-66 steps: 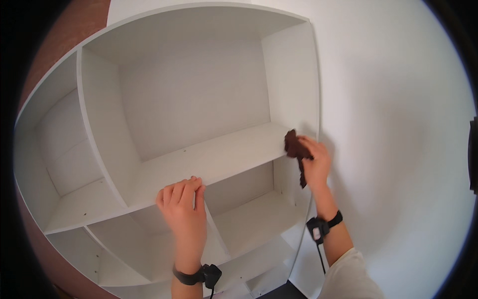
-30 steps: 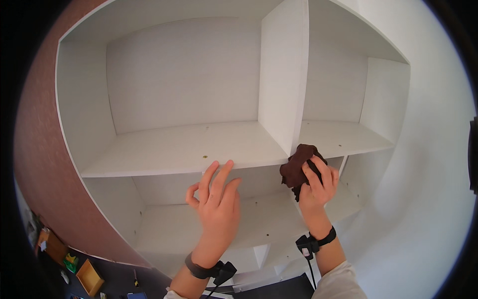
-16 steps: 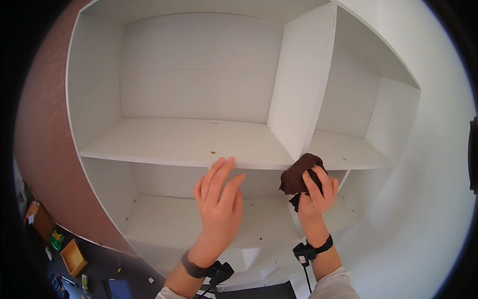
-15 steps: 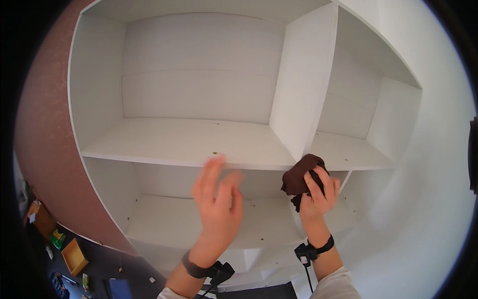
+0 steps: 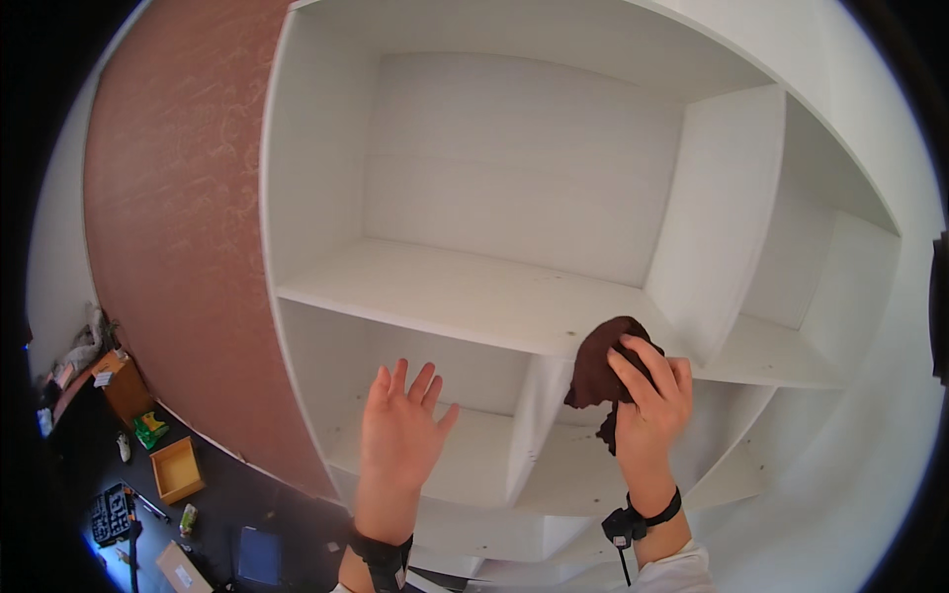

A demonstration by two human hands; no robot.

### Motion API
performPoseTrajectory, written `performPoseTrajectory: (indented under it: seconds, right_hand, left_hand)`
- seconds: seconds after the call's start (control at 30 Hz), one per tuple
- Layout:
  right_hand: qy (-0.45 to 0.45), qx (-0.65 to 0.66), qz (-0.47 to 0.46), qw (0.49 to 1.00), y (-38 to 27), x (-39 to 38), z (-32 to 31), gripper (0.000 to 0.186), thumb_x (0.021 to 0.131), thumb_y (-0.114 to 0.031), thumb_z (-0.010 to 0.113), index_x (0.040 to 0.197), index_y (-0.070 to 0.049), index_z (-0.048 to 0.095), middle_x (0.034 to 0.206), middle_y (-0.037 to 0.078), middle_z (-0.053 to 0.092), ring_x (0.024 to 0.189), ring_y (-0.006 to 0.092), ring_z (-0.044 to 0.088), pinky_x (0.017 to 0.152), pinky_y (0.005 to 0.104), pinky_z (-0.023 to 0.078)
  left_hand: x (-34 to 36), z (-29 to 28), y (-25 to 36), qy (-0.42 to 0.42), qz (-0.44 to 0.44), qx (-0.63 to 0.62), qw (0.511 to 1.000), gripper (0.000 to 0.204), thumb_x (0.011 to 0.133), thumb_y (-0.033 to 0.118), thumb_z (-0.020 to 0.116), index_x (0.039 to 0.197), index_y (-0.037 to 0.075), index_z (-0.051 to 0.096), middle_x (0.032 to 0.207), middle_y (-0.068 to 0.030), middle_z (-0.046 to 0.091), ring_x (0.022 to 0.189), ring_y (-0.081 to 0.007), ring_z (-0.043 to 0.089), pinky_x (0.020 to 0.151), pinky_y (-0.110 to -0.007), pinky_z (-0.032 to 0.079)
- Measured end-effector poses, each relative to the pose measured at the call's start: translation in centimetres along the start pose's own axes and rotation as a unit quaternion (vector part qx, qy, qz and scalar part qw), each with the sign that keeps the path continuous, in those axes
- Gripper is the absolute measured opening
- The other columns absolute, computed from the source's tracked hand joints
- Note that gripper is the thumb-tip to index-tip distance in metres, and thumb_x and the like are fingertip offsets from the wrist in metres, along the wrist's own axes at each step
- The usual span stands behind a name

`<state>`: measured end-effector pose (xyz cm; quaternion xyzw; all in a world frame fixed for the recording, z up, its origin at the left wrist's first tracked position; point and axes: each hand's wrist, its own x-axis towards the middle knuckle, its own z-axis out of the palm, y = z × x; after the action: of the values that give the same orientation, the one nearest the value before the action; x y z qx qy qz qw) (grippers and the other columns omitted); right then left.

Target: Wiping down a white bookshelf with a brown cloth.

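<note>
A crumpled dark brown cloth (image 5: 599, 368) is in my right hand (image 5: 652, 400), whose fingers are wrapped over it; a loose end hangs below. The cloth is in front of the middle shelf board's front edge, close to the upright divider; whether it touches the board I cannot tell. My left hand (image 5: 403, 435) is raised with its fingers spread, holding nothing, before the lower left compartment. A white shelf unit (image 5: 465, 282) with several compartments fills the middle of the view. Black bands with small devices circle both wrists.
A reddish-brown panel (image 5: 188, 237) stands left of the shelf. Lower left, the dark floor holds a wooden box (image 5: 177, 470), a green package (image 5: 150, 429), a black tool case (image 5: 112, 514), a blue flat object (image 5: 259, 555) and a cardboard box (image 5: 184, 568). A white wall rises at right.
The view has swung left, showing more of the panel and floor. My left hand has turned and spread its fingers. My right hand still grips the cloth.
</note>
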<state>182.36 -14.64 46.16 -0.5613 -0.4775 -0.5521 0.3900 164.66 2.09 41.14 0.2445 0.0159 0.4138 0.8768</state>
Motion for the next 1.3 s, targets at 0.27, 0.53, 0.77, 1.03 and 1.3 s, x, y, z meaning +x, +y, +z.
performPoseTrajectory:
  seconds: [0.27,0.53,0.77,1.03,1.3]
  right_hand:
    - [0.014,0.017,0.012,1.0,-9.3,2.1,7.6,0.046,0.055,0.011,0.058,0.091,-0.014,0.073,0.102,-0.004,0.067,0.073,0.0204,0.047,0.06,0.0272,0.043]
    - [-0.009,0.021,0.011,1.0,-14.5,3.6,11.6,0.043,0.055,0.004,0.062,0.091,-0.018,0.073,0.099,-0.006,0.066,0.073,0.0188,0.05,0.058,0.0271,0.047]
    - [-0.022,0.063,-0.009,0.998,-18.1,4.9,13.0,0.043,0.057,0.0,0.063,0.096,-0.017,0.072,0.104,-0.007,0.064,0.075,0.0183,0.051,0.056,0.0253,0.047]
    - [-0.016,0.08,-0.017,0.997,-20.0,6.8,12.9,0.047,0.054,0.007,0.064,0.094,-0.017,0.073,0.101,-0.008,0.065,0.074,0.0187,0.049,0.056,0.027,0.047]
    - [-0.024,0.115,-0.017,0.993,-22.2,8.7,13.1,0.044,0.056,0.006,0.063,0.094,-0.015,0.072,0.1,-0.007,0.064,0.075,0.019,0.051,0.055,0.0275,0.046]
  left_hand:
    - [0.2,-1.6,9.4,-0.199,-0.023,-0.122,0.972,0.057,0.102,0.043,0.026,0.147,0.009,0.024,0.152,-0.0167,0.024,0.142,-0.0316,0.02,0.115,-0.051,0.017]
    - [0.9,-2.6,13.1,-0.19,-0.077,-0.127,0.97,0.06,0.101,0.044,0.025,0.144,0.004,0.029,0.15,-0.0173,0.028,0.141,-0.0315,0.024,0.114,-0.05,0.02]
    - [1.4,-5.6,13.4,-0.023,0.242,0.407,0.88,0.044,0.098,0.021,0.044,0.138,0.002,0.04,0.133,-0.0188,0.049,0.122,-0.0242,0.049,0.102,-0.033,0.037]
    - [0.1,-4.9,13.9,0.136,0.39,0.602,0.683,0.027,0.087,0.011,0.063,0.112,0.004,0.059,0.099,-0.009,0.064,0.089,-0.0187,0.061,0.075,-0.031,0.045]
    - [0.8,-5.5,13.2,0.083,0.43,0.664,0.606,0.017,0.084,0.012,0.066,0.098,0.002,0.065,0.086,-0.009,0.065,0.081,-0.0248,0.062,0.076,-0.037,0.043]
